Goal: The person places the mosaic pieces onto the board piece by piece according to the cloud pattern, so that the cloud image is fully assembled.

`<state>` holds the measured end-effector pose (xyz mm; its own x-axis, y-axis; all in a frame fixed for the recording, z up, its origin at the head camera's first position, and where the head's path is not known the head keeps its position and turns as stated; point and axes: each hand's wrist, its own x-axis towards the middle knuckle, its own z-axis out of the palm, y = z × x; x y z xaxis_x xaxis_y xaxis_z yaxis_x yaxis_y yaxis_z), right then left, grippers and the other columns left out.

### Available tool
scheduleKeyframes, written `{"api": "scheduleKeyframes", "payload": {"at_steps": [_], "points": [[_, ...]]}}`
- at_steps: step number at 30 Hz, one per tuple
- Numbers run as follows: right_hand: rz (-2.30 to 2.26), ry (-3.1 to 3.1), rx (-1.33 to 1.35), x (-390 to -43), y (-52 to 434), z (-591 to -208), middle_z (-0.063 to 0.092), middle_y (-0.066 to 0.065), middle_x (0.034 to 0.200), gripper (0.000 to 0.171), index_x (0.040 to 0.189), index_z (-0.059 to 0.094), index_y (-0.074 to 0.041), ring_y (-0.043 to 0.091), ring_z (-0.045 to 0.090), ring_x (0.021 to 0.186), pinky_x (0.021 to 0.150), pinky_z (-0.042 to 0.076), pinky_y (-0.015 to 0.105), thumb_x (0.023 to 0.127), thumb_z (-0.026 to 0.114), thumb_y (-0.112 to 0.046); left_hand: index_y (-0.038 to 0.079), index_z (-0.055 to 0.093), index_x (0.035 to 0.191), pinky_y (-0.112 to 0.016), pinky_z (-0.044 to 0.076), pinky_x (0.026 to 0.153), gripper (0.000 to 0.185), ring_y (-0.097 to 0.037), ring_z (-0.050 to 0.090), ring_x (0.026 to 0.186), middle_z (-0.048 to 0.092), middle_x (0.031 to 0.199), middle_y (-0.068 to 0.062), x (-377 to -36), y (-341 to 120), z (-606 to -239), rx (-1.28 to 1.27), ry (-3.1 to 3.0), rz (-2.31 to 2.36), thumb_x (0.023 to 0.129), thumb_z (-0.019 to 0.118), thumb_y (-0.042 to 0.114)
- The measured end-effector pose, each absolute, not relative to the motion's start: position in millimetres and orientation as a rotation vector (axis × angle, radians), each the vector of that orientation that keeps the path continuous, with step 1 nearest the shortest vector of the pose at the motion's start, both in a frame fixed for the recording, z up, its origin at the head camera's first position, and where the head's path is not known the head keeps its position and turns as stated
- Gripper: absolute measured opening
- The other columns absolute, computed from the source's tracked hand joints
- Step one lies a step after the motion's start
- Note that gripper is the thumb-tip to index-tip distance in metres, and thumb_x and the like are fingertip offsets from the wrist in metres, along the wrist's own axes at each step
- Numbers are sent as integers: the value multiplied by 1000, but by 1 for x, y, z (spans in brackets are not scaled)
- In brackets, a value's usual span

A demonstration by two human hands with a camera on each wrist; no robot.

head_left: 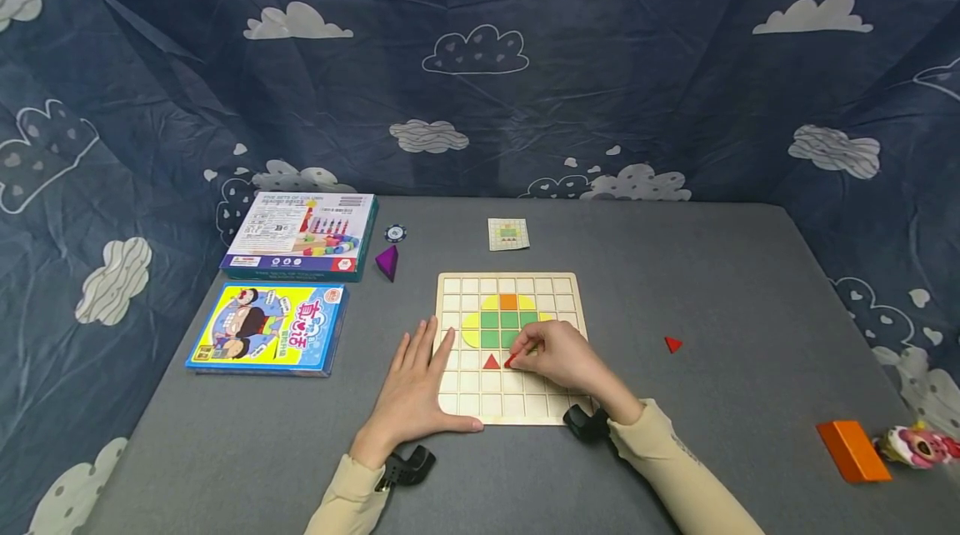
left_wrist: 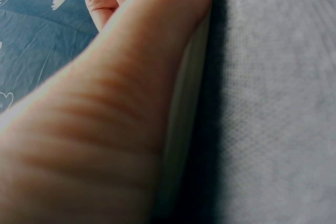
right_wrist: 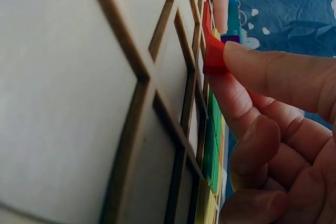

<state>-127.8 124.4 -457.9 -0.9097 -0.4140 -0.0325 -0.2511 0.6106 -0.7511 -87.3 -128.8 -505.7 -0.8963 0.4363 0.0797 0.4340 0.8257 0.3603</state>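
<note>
Red, small triangular tile (right_wrist: 214, 56) pinched in right hand (head_left: 558, 356) fingertips over wooden grid board (head_left: 457, 285); looks light, rigid, best held by edges. Left hand (head_left: 412, 389) flat, steadying board.

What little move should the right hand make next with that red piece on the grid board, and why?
Probably lower the red piece flat into the square beside the red triangle and let go. The right hand pinches it at the board, its edge apparently raised off the grid in the right wrist view, just below the green squares. The left hand lies flat on the board's left edge, steadying it.
</note>
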Motion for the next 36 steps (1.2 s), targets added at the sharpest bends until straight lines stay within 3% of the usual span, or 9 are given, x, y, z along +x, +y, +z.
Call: {"api": "scheduleKeyframes", "payload": {"at_steps": [13, 21, 36], "points": [[-1113, 2672, -488, -128, 121, -460, 59, -13, 65, 9, 75, 71, -18, 8, 47, 51, 50, 38, 26, 77, 76, -11, 8, 16, 152, -43, 0, 113, 129, -28, -1, 143, 4, 156, -18, -89, -129, -507, 734, 3013, 593, 58, 59, 86], [-1076, 2721, -481, -128, 120, -461, 62, -14, 68, 4, 76, 74, -15, 5, 51, 61, 57, 41, 27, 80, 76, -13, 8, 16, 152, -42, -1, 113, 129, -28, -2, 143, 3, 157, -18, -88, -129, -508, 738, 3005, 602, 58, 57, 87], [-1045, 2741, -434, -127, 118, -460, 59, -14, 66, 9, 72, 73, -20, 6, 51, 61, 59, 41, 28, 75, 77, -12, 9, 16, 153, -41, -2, 113, 129, -26, -3, 143, 2, 157, -16, -87, -129, -506, 715, 2988, 616, 58, 58, 86]]}}
